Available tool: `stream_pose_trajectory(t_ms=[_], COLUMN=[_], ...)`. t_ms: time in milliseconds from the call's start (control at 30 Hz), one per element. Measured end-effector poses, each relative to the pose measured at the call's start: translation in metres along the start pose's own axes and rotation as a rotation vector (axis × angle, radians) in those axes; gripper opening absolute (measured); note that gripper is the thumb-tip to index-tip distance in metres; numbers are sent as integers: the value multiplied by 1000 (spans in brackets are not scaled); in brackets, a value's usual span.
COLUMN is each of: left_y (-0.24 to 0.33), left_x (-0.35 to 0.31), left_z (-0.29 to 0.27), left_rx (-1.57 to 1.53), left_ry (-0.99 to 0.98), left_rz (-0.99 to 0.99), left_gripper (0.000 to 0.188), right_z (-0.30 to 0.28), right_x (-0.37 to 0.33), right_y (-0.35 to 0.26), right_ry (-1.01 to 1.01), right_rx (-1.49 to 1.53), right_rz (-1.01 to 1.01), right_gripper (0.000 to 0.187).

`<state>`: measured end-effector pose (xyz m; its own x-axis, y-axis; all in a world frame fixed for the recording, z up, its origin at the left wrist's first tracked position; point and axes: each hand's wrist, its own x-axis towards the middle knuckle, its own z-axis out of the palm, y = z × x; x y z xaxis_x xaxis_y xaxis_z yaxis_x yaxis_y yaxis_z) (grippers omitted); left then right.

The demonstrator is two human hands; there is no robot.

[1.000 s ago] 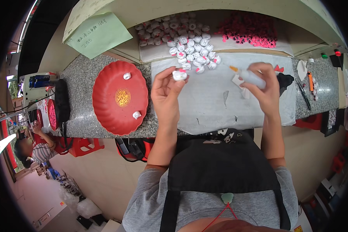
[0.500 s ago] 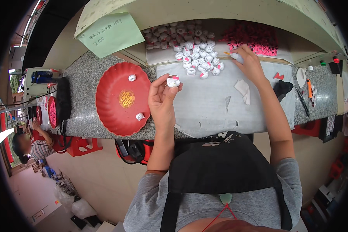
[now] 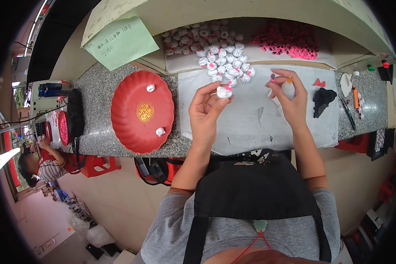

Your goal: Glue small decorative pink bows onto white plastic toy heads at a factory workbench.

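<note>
Pinching one white figurine (image 3: 224,91) in left grip (image 3: 207,110), right grip (image 3: 290,94) clamped on one tiny pink piece (image 3: 273,78); two figurines on red plate (image 3: 132,127).

I see a speckled grey stone counter (image 3: 97,94) running left and right under the hands, with a pale raised shelf (image 3: 259,15) beyond them. Below the counter, left of the arms, the floor (image 3: 105,198) is beige and bare-looking. Red plastic stools (image 3: 99,165) stand under the counter. Bright daylight comes in at far left.

Tray (image 3: 119,115) left on counter (image 3: 97,92), figurine pile (image 3: 220,57) behind the sheet (image 3: 251,123), cloth (image 3: 323,100) right
</note>
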<state>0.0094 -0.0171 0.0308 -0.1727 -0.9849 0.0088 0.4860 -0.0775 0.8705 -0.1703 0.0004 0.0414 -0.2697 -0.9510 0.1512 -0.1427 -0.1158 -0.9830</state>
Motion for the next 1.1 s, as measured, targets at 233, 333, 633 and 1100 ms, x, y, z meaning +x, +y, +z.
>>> stream_pose_trajectory(t_ms=[233, 333, 633, 1100], left_y=[-6, -5, 0, 0], left_x=[-5, -7, -8, -12], left_z=[8, 14, 15, 9], left_rx=[293, 392, 497, -11], left_ry=[-146, -138, -216, -304], left_rz=[124, 197, 230, -21], left_gripper=[32, 29, 27, 26], right_z=[5, 10, 15, 23], right_x=[-19, -21, -23, -28], right_y=[-24, -22, -19, -17], right_ry=[-242, -269, -233, -307], right_rx=[253, 303, 338, 509], right_rz=[120, 138, 215, 252], right_gripper=[5, 5, 8, 30])
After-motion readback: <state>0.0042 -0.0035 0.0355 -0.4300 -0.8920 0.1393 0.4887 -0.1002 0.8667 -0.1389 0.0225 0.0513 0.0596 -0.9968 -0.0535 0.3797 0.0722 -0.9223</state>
